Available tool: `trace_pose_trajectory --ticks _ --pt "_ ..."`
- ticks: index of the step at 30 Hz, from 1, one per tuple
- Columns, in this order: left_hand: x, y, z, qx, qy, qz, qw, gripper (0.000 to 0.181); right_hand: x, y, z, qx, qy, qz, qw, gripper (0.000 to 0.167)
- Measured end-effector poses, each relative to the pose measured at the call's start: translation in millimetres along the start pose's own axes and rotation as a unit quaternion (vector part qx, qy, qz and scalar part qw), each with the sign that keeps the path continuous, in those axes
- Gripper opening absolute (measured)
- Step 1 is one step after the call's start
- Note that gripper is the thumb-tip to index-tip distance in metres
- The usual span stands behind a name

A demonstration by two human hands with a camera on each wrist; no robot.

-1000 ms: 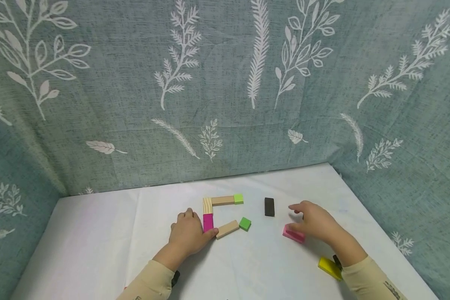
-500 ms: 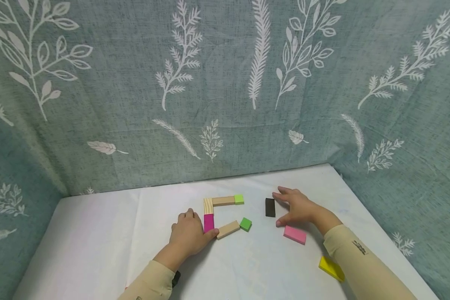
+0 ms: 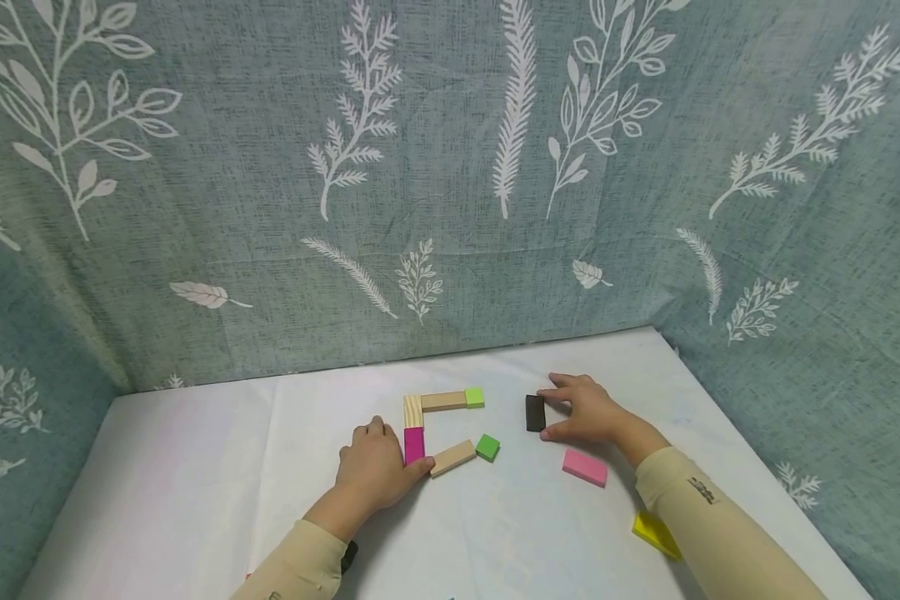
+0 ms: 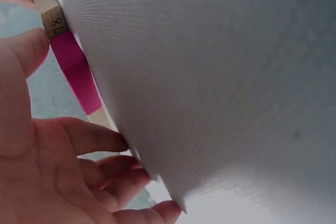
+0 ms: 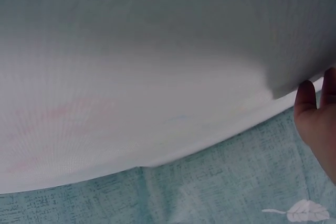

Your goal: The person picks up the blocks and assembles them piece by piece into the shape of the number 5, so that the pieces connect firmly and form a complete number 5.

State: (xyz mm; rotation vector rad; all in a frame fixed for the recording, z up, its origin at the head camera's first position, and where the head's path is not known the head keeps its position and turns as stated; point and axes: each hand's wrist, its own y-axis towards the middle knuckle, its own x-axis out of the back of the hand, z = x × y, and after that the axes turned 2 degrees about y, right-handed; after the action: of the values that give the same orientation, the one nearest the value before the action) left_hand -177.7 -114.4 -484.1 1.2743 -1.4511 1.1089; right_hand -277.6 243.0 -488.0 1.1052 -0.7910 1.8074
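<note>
In the head view my left hand (image 3: 377, 468) rests on the table beside a magenta block (image 3: 414, 446). Its thumb touches where that block meets a tan block (image 3: 453, 458); in the left wrist view the fingers (image 4: 123, 182) lie loosely bent on the tablecloth. My right hand (image 3: 587, 412) has its thumb at the near end of a black block (image 3: 535, 413) and its index finger at the far end, pinching it lengthwise as it lies flat. The right wrist view shows only some fingers (image 5: 305, 97); the black block is out of that picture.
A striped wooden block (image 3: 413, 411), a second tan block (image 3: 444, 402) and a light green cube (image 3: 475, 397) continue the line from the magenta block. A green cube (image 3: 487, 447) touches the nearer tan block. A pink block (image 3: 585, 468) and yellow block (image 3: 656, 535) lie right. Curtains (image 3: 450, 183) enclose the table.
My right hand has moved from above the pink block, forward and left, to the black block, and its fingers have closed in at the ends. The left hand has stayed put.
</note>
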Motion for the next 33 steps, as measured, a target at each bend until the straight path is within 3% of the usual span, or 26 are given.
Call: trace_pose_trajectory --ticks 10,16,20,26,33 --pt "-0.3 0.7 0.7 -0.003 0.008 0.002 1.0000 0.097 -2 0.7 -5 -0.010 0.045 -0.003 0.9989 0.074" --pt "-0.9 1.1 -1.1 -0.004 0.005 0.006 1.0000 0.097 0 -5.8 -3 -0.013 0.111 0.028 0.9933 0.079" --pt "-1.3 1.0 -2.1 -0.005 0.004 0.006 1.0000 0.096 0 -15.8 6 0.012 0.130 0.046 0.9904 0.078" --pt "-2.0 0.6 -2.0 -0.002 0.003 0.003 1.0000 0.096 -3 -28.4 28 0.057 0.118 0.060 0.9896 0.073" --pt "1.3 -1.3 -2.0 -0.001 0.004 -0.001 1.0000 0.096 -10 -35.4 47 0.107 0.070 0.083 0.9883 0.070"
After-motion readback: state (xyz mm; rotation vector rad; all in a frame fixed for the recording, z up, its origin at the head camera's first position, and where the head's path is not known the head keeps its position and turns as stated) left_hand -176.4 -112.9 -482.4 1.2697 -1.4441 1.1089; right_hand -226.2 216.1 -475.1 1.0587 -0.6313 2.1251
